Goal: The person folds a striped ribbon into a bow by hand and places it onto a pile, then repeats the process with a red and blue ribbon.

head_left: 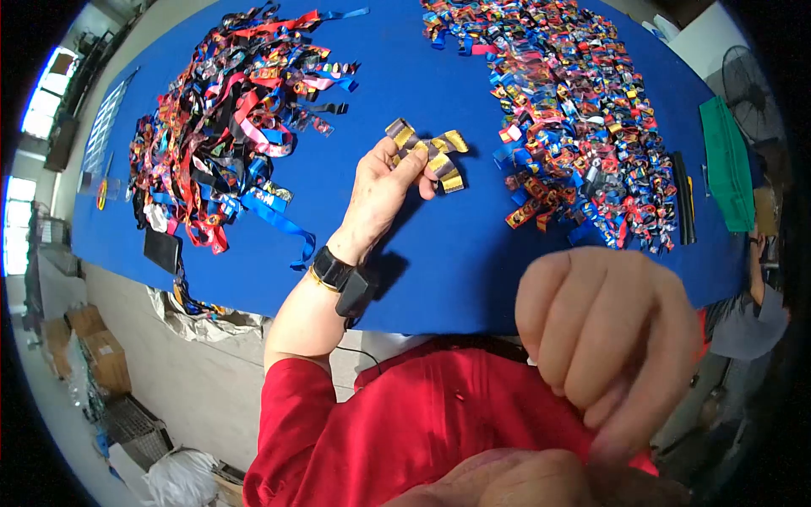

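Over the blue table (405,262), my left hand (384,177) pinches a looped strip of yellow and dark brown ribbon (445,160). The ribbon's ends stick out past the fingertips. Close to the camera, my right hand (604,329) is raised with its fingers curled in. What those fingers hold, if anything, is hidden. Left of my left hand lies a loose tangled heap of printed ribbons (228,127). To the right, many small colourful folded ribbon pieces (574,118) spread in a dense long pile.
Dark rods (683,198) and a green tray (726,165) are at the table's right edge. Scissors (102,193) lie at the far left, and a black flat object (161,250) rests by the near left edge. Cardboard boxes (101,351) stand on the floor.
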{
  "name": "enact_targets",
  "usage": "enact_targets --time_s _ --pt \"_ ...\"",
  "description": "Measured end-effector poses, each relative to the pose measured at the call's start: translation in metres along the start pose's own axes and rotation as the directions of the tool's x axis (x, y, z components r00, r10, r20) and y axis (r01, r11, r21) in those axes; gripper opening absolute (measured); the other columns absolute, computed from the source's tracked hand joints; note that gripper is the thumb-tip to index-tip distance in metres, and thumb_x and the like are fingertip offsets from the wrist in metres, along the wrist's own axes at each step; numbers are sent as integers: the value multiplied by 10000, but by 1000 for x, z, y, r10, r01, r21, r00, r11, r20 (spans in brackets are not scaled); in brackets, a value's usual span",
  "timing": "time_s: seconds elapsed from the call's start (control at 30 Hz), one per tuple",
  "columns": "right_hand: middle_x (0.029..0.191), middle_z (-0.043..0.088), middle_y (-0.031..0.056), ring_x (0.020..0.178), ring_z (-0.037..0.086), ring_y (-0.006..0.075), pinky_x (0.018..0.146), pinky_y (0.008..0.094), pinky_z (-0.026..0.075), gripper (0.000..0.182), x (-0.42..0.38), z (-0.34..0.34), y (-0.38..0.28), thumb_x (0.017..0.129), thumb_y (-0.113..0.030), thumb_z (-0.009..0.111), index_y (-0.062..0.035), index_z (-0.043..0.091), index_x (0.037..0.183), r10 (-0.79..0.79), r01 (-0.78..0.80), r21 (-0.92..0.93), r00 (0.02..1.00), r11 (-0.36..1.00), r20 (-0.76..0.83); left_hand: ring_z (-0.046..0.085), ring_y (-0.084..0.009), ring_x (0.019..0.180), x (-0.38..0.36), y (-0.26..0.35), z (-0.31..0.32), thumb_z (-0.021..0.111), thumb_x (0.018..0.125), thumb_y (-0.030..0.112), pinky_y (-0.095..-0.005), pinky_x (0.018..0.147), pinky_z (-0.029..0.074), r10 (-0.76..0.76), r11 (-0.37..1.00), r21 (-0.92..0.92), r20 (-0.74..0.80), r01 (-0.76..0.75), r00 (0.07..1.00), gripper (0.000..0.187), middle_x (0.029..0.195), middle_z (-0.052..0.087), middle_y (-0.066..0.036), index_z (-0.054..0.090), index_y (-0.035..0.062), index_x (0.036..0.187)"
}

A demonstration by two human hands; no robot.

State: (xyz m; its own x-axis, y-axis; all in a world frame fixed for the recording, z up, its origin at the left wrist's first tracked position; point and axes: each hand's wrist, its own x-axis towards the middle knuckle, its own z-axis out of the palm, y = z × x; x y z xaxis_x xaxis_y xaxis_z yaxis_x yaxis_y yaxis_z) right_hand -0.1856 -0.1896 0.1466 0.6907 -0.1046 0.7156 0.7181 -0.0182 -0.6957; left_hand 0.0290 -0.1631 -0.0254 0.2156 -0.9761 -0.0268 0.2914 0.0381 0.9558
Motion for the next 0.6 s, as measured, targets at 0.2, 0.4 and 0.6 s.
enact_targets --time_s 0.2,0.4,0.6 --pt "659 602 38 520 555 155 579 320 427 234 -9 6 8 862 25 665 -179 732 954 -12 13 18 999 1000 -46 611 -119 659 0 1 3 559 1030 136 -277 696 526 -49 998 -29 -18 48 999 119 849 678 -65 587 24 1002" --pt "640 605 39 474 539 156 546 333 424 499 -10 9 -10 874 56 615 -375 656 1123 33 -30 193 999 981 -13 608 -115 645 -1 -2 4 569 1019 129 -260 701 510 -34 998 -44 -19 33 999 137 824 676 -58 584 -3 1054" --pt "734 640 129 593 610 235 578 338 458 226 -14 -5 -23 965 -92 536 -204 621 1142 -185 136 312 974 940 132 614 -112 650 1 -2 2 571 1024 134 -248 688 511 -4 998 -60 10 5 1000 146 838 685 -68 573 -4 1074"
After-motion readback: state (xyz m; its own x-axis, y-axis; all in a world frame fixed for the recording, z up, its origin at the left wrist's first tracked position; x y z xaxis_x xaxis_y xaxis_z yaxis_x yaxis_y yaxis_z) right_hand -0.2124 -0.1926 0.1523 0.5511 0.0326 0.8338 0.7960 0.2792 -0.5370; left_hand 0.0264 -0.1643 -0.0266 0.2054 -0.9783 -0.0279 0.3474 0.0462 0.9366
